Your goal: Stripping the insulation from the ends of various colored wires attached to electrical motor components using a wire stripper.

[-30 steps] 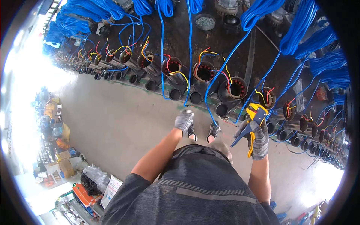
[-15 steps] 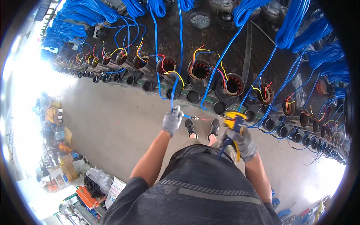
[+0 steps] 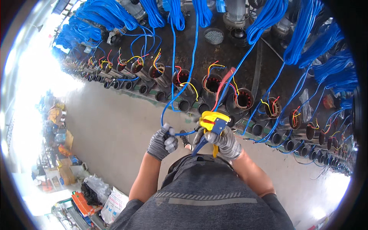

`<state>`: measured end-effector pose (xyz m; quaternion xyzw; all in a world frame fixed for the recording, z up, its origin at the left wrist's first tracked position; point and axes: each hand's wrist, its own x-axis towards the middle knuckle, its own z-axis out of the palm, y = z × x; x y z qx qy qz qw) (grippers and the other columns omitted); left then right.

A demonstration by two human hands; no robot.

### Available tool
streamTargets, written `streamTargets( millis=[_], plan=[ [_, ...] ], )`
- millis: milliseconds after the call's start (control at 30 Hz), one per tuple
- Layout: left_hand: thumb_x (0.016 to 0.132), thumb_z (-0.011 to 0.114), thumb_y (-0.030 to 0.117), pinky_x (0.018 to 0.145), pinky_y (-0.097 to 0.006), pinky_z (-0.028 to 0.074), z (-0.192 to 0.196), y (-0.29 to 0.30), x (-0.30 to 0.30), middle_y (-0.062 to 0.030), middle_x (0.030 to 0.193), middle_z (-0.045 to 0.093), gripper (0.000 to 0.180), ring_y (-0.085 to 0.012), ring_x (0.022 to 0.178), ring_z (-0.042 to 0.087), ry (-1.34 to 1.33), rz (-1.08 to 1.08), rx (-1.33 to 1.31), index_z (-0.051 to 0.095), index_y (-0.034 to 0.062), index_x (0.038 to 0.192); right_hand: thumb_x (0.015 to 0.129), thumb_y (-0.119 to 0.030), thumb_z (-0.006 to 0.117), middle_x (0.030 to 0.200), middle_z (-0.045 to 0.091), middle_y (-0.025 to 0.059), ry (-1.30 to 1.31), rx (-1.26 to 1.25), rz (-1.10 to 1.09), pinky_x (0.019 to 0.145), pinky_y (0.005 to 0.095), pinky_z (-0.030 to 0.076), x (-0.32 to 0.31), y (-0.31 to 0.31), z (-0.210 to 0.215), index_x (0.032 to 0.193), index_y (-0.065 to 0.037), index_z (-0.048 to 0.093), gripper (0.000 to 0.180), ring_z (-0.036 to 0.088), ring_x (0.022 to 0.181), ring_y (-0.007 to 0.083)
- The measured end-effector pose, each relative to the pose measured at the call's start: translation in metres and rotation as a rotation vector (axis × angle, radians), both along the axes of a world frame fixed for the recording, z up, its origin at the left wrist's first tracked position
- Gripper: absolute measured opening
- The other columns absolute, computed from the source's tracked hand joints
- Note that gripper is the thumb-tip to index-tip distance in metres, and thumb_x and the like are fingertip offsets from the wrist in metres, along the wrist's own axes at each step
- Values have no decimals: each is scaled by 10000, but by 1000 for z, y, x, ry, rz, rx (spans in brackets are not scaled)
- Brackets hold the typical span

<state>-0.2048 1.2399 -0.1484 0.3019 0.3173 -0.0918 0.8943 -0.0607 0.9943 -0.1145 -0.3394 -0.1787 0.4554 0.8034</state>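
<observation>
My left hand (image 3: 163, 142), in a grey knit glove, is closed round a blue cable (image 3: 165, 112) that loops down from the bench. From that fist the cable's dark end runs across to my right hand (image 3: 227, 143), also gloved. My right hand is wrapped round a wire stripper (image 3: 214, 122) with a yellow head and blue and yellow handles. The cable's tip is partly hidden by the right fingers and the tool. A blurred red strip (image 3: 223, 89) rises above the stripper's head; I cannot tell what it is attached to.
Motor stators (image 3: 211, 82) with red, yellow and blue leads line the bench edge. Coiled blue cables (image 3: 268, 19) hang over its far side. A dish of small grey pieces (image 3: 214, 36) sits on the dark bench top (image 3: 191, 50). Boxes and bags (image 3: 115, 205) lie at lower left.
My left hand has moved down and left with the cable, bending it into a loop. My right hand has brought the wire stripper left to the cable's end. The red strip now stands above the tool.
</observation>
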Motion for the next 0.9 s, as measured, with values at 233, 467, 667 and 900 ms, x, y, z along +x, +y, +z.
streamTargets(
  millis=[233,467,667,900],
  plan=[
    [1064,640,366,992,-324,508,17,52,43,-99,1305,678,517,-154,1130,643,-374,68,891,542,29,1445,974,-153,749,1378,685,103,-1011,-295,82,1080,370,488,-19,53,24,1446,-74,599,501,628,1262,209],
    [1065,626,334,1171,-379,403,97,99,67,-161,1459,610,442,-273,1394,545,-775,55,1399,630,8,1364,936,-153,788,1312,640,133,-823,-461,110,1039,389,505,-42,126,38,1317,-85,659,408,631,1227,282],
    [1057,657,258,727,-339,546,103,137,57,-35,895,683,237,-157,745,649,-567,-154,523,653,58,1184,941,-159,794,1299,644,96,-865,-469,51,1028,373,507,-65,179,30,1379,-48,572,504,638,1206,215],
    [1033,698,183,558,-214,405,112,155,51,53,813,576,110,-46,645,505,-527,-48,210,634,122,1098,923,-174,821,1300,673,92,-425,-432,-8,1029,347,514,-74,191,40,1425,-41,554,584,658,1173,185]
  ],
)
